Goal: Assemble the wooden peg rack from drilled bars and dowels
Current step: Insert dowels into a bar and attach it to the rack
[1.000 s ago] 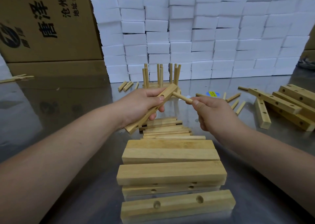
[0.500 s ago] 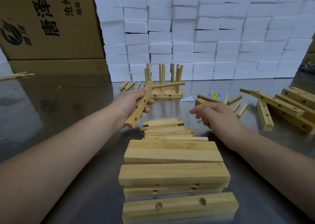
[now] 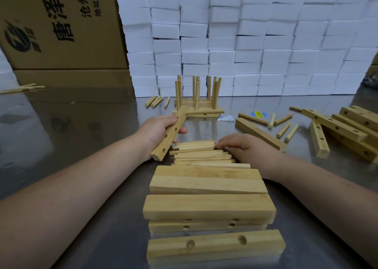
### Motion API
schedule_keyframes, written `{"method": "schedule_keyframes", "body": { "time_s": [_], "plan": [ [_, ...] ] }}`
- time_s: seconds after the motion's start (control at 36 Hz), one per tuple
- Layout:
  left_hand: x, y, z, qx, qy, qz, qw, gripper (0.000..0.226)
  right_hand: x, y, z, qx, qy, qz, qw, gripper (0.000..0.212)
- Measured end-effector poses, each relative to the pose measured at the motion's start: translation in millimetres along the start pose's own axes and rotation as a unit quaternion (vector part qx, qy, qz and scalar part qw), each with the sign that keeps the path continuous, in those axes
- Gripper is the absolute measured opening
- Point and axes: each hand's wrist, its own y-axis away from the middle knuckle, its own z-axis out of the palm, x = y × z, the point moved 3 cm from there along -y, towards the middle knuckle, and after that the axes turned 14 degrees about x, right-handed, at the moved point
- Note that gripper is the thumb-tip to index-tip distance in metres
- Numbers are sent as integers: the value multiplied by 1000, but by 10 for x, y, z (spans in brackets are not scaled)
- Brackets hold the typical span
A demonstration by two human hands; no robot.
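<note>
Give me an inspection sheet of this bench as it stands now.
Surface: reflective metal table.
Job's things: one drilled bar, held; dowel pile mid-table; stacked bars nearest the camera; partly built rack with upright dowels behind; more drilled bars and loose dowels at right.
Clutter: blue-yellow sticker and white scrap right of the rack.
Grippers: left hand grips the drilled bar; right hand rests on the dowel pile.
Cables: nothing seen.
Surroundings: wall of white foam blocks; printed cardboard boxes at left.

Pale yellow wooden bars (image 3: 208, 207), white foam blocks (image 3: 245, 43), brown carton (image 3: 61, 23) with black print, grey table (image 3: 81, 125)
</note>
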Motion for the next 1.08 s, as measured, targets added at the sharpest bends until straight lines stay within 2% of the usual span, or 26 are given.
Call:
{"method": "schedule_keyframes", "body": {
  "time_s": [0.14, 0.31, 0.44, 0.53, 0.75, 0.97, 1.08],
  "plan": [
    [-13, -24, -4, -5, -4, 6, 1000, 17, 62, -1, 26, 20, -48, 34, 998, 50],
    [-18, -34, 0, -5, -10, 5, 1000, 20, 7, 26, 12, 17, -55, 44, 997, 45],
    [1, -12, 10, -8, -19, 10, 1000, 24, 7, 60, -74, 76, -54, 97, 991, 46],
    [11, 0, 18, -7, -16, 10, 1000, 27, 47, 60, -111, 112, -62, 118, 985, 39],
    [27, 10, 20, 0, -26, 15, 1000, 30, 35, 39, -51, 43, 3, 70, 997, 35],
    [33, 21, 40, -3, -12, 4, 1000, 30, 84, 14, -46, 68, 36, 58, 995, 26],
    [30, 19, 37, -6, -21, 11, 1000, 30, 79, -6, -32, 70, 59, 37, 995, 29]
  ]
}}
